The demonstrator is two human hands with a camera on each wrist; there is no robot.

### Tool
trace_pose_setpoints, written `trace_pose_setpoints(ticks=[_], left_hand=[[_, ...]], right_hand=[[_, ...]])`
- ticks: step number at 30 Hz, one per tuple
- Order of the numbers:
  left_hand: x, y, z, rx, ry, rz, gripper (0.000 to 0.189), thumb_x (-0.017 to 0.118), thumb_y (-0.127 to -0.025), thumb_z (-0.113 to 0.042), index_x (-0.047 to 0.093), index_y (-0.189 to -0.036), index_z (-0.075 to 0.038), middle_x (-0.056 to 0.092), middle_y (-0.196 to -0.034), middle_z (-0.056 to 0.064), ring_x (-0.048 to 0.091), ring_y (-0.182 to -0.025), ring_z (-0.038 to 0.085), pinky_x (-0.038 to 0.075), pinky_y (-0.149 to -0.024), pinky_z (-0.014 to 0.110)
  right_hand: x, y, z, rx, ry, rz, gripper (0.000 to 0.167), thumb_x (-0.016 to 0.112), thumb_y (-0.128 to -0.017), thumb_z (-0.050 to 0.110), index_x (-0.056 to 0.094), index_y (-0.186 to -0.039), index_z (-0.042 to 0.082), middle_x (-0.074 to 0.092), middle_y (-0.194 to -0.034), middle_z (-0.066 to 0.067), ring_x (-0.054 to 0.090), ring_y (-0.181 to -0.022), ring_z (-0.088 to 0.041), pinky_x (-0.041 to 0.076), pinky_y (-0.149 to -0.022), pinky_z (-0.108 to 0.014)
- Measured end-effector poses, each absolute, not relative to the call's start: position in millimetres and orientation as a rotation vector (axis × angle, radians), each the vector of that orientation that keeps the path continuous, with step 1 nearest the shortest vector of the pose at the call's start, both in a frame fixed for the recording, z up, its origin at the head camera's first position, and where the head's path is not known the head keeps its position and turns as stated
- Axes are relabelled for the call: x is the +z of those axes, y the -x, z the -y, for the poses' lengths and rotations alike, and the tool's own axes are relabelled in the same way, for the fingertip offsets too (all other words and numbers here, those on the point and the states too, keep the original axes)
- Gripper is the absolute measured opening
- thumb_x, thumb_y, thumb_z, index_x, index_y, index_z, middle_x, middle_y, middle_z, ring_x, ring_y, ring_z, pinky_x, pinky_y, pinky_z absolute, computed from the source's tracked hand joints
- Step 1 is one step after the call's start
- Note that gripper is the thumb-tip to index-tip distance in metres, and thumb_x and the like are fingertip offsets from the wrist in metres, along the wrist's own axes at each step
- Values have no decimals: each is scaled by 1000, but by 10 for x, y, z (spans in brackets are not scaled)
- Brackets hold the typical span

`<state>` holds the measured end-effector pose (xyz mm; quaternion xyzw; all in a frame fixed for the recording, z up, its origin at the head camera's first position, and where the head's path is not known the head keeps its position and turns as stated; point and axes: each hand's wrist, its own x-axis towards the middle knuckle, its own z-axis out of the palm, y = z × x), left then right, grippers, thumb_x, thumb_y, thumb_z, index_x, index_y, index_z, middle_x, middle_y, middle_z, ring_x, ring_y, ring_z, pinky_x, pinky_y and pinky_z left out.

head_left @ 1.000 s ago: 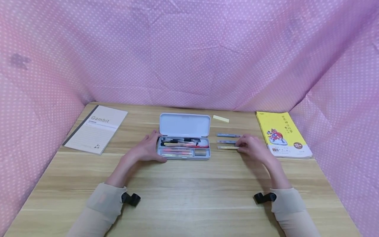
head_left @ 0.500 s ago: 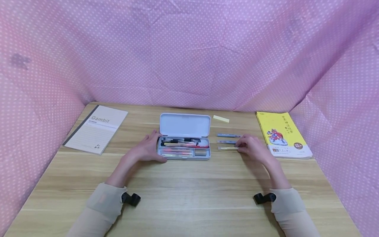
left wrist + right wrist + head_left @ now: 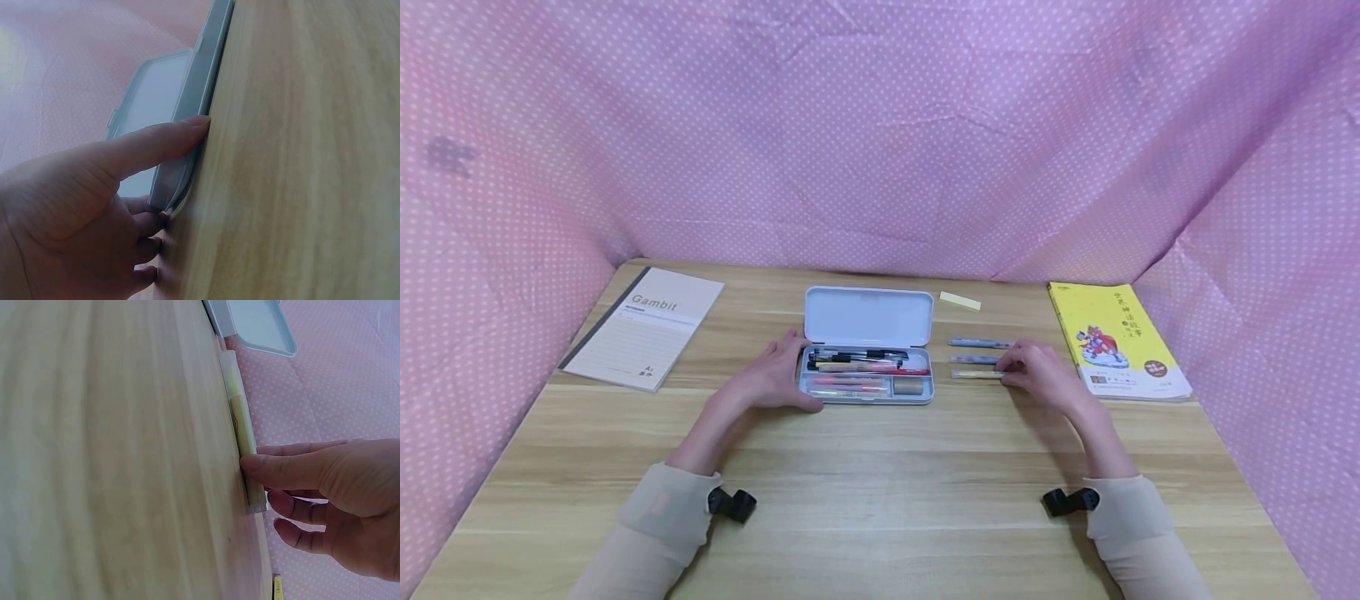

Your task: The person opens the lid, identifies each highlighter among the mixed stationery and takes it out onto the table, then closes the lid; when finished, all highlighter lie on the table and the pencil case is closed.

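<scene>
A pale blue pencil case (image 3: 868,318) lies with its lid up, holding several pens, a clear box with pink and green sticks, and a small brownish block. My left hand (image 3: 772,379) grips its left end: in the left wrist view the thumb lies along the front wall (image 3: 192,84), fingertips at the end. My right hand (image 3: 1042,372) pinches a yellow highlighter (image 3: 240,422) with a clear cap between thumb and fingers, close to the tabletop. Behind that highlighter lie two blue pens (image 3: 973,342), parallel to it, the right ends partly hidden by the hand.
A Gambit notebook (image 3: 643,329) lies at the left, a yellow-covered book (image 3: 1108,333) at the right. Near the back is a pale yellow strip (image 3: 959,301). Pink dotted cloth (image 3: 880,150) hangs around the wooden table (image 3: 880,500).
</scene>
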<state>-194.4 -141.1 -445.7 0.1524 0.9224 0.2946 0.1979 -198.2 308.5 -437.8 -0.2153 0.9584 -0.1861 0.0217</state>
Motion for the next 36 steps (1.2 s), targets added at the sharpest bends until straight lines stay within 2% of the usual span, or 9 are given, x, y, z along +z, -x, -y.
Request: trace_pose_setpoints(ticks=[16,22,26,31,36], left_hand=[[-4432,1928,1425,820,-398,-2578,106,88,-74,-40,30,-154,-2,7,-171,29,4,-160,48,8,-131,63],[-4432,1928,1411,816,-409,-2579,106,87,-74,-42,30,-154,-2,8,-171,29,5,-160,48,9,-131,63],[-4445,1926,1413,819,-403,-2580,108,87,-74,-42,28,-155,-2,7,-171,29,6,-159,49,10,-131,63],[-4457,1929,1422,817,-410,-2584,109,88,-73,-41,28,-154,0,7,-171,30,6,-159,49,9,-131,63],[-4459,1941,1416,838,-430,-2583,108,88,-73,-40,29,-154,0,8,-171,29,5,-160,46,6,-132,61]], right_hand=[[-4378,1984,-3072,-590,659,-2973,13,78,-86,2,78,-98,8,73,-97,-8,71,-90,-22,61,-83,-44],[-4324,1956,-2986,-566,676,-3038,16,79,-88,9,78,-104,8,73,-98,-6,69,-89,-19,60,-81,-41],[-4274,1957,-2757,-623,713,-3056,19,77,-91,13,77,-109,8,74,-101,-7,69,-90,-20,60,-80,-41],[-4230,2005,-2289,-785,769,-2974,25,74,-94,15,75,-118,8,75,-111,-8,72,-99,-22,63,-87,-42],[-4205,2073,-1821,-887,895,-2870,33,74,-95,15,72,-126,7,74,-115,-10,72,-105,-24,62,-92,-42]])
